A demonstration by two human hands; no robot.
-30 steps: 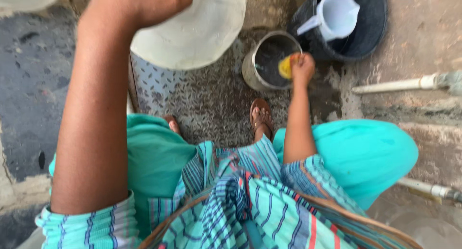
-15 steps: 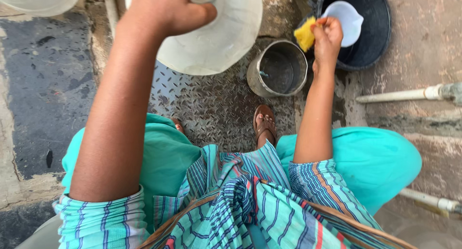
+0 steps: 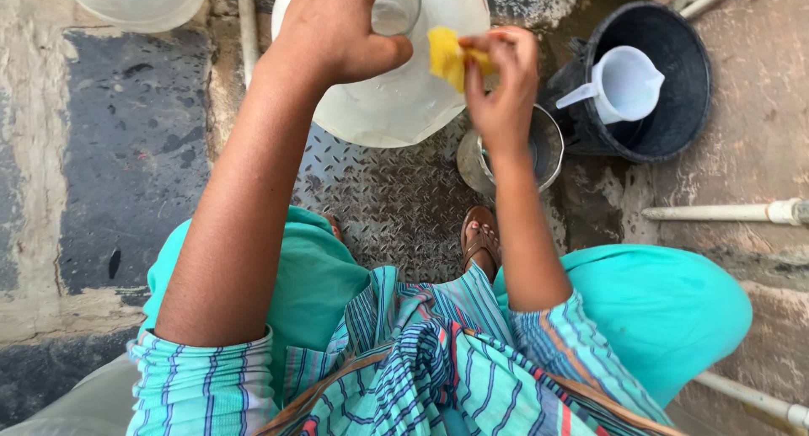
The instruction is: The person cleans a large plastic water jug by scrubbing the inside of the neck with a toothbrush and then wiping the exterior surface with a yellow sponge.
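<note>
- Head view: the left hand (image 3: 337, 32) grips the neck of a big clear jug (image 3: 396, 99).
- The right hand (image 3: 501, 82) pinches a yellow sponge (image 3: 447, 57) against the jug.
- A small metal bucket (image 3: 539, 149) sits below.

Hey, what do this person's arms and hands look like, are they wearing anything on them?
Both arms are bare from above the elbow down. The left hand and right hand are bare too, with no gloves, and no rings, bangles or watch show. Each upper arm ends in a short sleeve of turquoise cloth with thin dark and white stripes; the right sleeve also carries orange-red lines.
</note>
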